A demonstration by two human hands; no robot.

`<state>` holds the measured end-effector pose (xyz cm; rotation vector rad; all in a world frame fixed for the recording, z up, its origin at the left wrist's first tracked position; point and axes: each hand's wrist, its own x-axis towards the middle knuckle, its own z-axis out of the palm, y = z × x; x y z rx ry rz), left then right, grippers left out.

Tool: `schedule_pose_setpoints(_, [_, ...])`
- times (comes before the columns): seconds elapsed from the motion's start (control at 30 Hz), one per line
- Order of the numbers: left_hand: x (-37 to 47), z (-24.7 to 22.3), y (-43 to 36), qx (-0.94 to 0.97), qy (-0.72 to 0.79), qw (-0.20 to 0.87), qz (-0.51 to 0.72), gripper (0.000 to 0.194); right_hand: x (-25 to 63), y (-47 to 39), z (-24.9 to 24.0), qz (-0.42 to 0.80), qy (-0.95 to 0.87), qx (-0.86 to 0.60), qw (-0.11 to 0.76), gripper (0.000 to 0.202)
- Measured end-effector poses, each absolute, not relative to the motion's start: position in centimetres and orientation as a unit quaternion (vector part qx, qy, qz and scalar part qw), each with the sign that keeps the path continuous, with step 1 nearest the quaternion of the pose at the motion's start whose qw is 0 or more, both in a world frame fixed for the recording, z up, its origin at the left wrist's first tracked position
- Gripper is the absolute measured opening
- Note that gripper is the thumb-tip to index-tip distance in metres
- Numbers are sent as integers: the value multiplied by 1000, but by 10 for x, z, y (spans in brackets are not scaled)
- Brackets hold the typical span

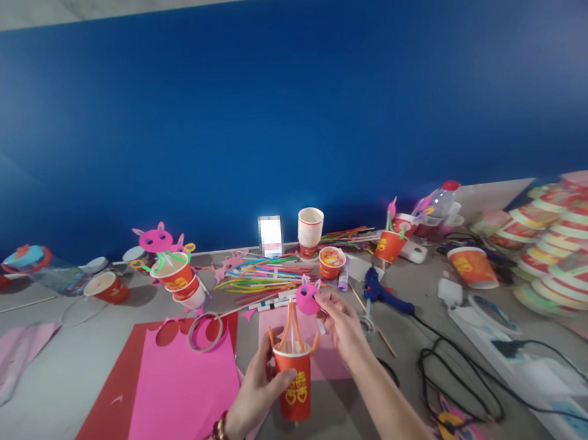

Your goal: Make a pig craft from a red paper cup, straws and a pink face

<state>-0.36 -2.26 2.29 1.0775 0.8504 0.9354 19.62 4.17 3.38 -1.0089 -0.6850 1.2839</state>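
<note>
A red paper cup with yellow characters is upright in my left hand, whose fingers wrap round its left side. Orange strips and a thin white stick rise out of the cup, and the strips meet near the top. Between the fingertips of my right hand is a pink paper animal face with pointed ears and dark eye holes. The face is just right of the tip of the orange strips; whether they touch I cannot tell.
Pink paper lies over red paper on the left. Colourful pipe cleaners spread behind my hands. A blue glue gun with a black cable is at the right, near a power strip and stacked paper bowls. Decorated cups stand back left.
</note>
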Motion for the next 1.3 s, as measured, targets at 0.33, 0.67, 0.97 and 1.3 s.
schedule_pose_setpoints(0.33, [-3,13,-23,480,345,693,413,67,188,38,42,567,-328,-458,601,39])
schedule_pose_setpoints(0.67, [-4,13,-23,496,355,679,408,69,190,39,46,535,-329,-476,615,40])
schedule_pose_setpoints(0.97, [-4,15,-21,501,363,676,401,73,190,40,40,562,-293,-454,627,34])
schedule_pose_setpoints(1.3, [0,16,-24,523,361,669,384,86,182,39,38,624,-235,-408,624,33])
